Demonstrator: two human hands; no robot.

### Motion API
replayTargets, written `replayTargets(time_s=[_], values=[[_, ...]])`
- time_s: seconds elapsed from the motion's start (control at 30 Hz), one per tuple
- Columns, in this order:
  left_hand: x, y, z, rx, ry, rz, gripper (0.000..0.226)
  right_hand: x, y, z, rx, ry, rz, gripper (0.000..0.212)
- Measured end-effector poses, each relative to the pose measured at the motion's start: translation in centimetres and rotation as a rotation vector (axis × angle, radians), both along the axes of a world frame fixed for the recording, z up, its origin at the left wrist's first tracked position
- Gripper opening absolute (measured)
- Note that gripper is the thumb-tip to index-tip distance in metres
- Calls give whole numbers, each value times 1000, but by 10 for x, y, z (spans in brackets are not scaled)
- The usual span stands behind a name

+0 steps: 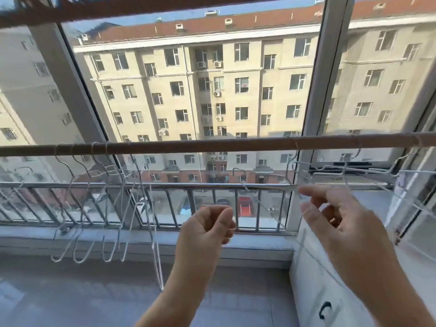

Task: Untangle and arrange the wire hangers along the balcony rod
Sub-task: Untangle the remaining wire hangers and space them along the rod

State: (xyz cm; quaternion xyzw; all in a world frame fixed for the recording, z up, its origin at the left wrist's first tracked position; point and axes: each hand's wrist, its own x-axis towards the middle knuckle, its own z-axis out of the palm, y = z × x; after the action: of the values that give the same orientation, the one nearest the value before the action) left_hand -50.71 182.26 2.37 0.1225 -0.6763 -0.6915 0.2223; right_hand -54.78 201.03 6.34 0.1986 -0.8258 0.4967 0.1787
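The left hand (207, 225) is nearest, fingers curled and thumb pressed to forefinger, pinching the thin wire of a loose hanger (245, 187) whose hook hangs free below the rod (212, 145). The right hand (330, 215) has its fingers half spread at the tangled hangers (342, 171) on the rod's right; whether it grips a wire cannot be told. Five sorted hangers (106, 197) hang at the left.

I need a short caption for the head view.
Left hand and right hand pinch a wire hanger below the rod.
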Motion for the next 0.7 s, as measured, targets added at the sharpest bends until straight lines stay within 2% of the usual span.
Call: replayTargets(time_s=[0.07,0.13,0.3,0.4,0.53,0.7], values=[[17,-35,12,-54,91,84,18,11,-42,0,-13,-59,119,9],[31,-74,21,-117,138,172,17,15,-87,-6,14,-110,215,11],[43,-159,22,-309,118,404,2,10,-187,-26,42,-185,300,15],[33,-187,14,-421,34,386,17,1,-226,-39,97,-174,240,26],[16,-198,4,-525,-69,332,39,-9,-254,-48,138,-242,208,29],[-1,-196,4,-441,-145,225,46,-15,-264,-53,101,-303,243,21]])
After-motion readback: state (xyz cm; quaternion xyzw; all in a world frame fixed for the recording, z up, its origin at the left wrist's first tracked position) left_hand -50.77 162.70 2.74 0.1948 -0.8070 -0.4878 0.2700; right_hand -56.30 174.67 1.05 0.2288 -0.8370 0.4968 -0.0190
